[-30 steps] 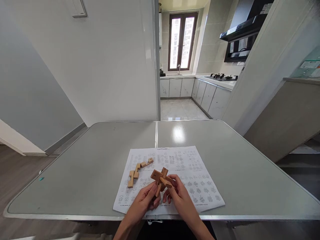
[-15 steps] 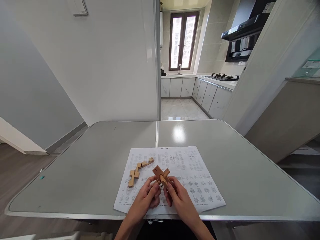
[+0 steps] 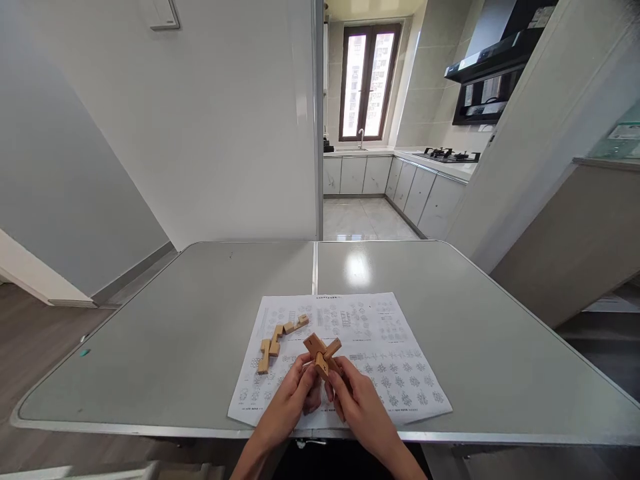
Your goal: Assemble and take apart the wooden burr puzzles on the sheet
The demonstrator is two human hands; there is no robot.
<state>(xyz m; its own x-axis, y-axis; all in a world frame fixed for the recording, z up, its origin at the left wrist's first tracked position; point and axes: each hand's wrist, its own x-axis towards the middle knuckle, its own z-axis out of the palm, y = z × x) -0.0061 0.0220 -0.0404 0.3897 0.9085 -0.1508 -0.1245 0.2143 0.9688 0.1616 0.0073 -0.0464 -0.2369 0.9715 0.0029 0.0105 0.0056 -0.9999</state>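
Several notched wooden pieces, crossed together as one cluster (image 3: 320, 348), are held up over the printed paper (image 3: 410, 347). My left hand (image 3: 295, 395) closes its fingers on the cluster's left side. On the other side my right hand (image 3: 354, 395) grips it, with thumb and fingers at its lower right. Another wooden piece shows partly under my right fingers; its far end is hidden. More wooden pieces lie on the paper's left part: one upright in view (image 3: 264, 357), one beside it (image 3: 275, 340), and one farther back (image 3: 297, 325).
The grey table (image 3: 165, 333) has a metal rim and a centre seam. A small green object (image 3: 85, 353) lies near its left edge. Beyond the table stand a white wall (image 3: 225, 133) and a kitchen doorway.
The front wooden piece in the cluster has shifted left and turned its end toward me. My right fingers have moved slightly, and part of a piece now shows beneath them.
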